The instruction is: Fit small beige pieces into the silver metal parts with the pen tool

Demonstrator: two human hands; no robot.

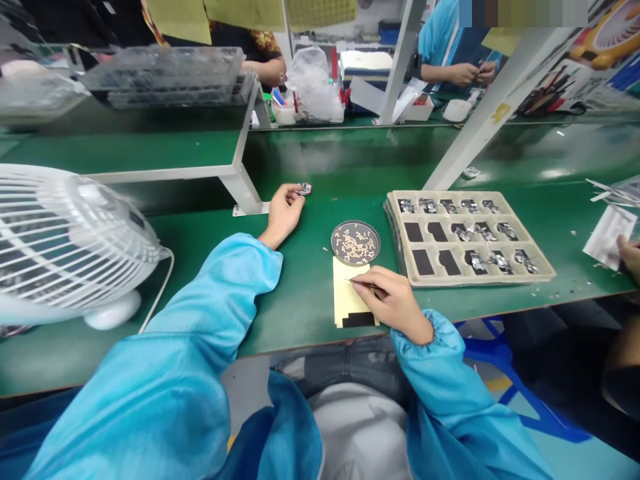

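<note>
My left hand (283,211) reaches forward over the green bench and pinches a small metal part (305,189) between thumb and fingertips. My right hand (393,300) rests near the front edge, closed on thin tweezers (361,283) whose tip points left over a yellow sheet (346,297). A round perforated disc (355,243) lies just beyond that sheet. To the right sits a beige compartment tray (470,239), with small metal parts in several pockets and dark empty pockets in the others.
A white desk fan (65,243) stands at the left with its cable trailing. A raised shelf (150,150) carries clear plastic trays (165,77). A white slanted post (480,117) rises behind the tray. Other people's hands work at the back (470,72) and far right (631,257).
</note>
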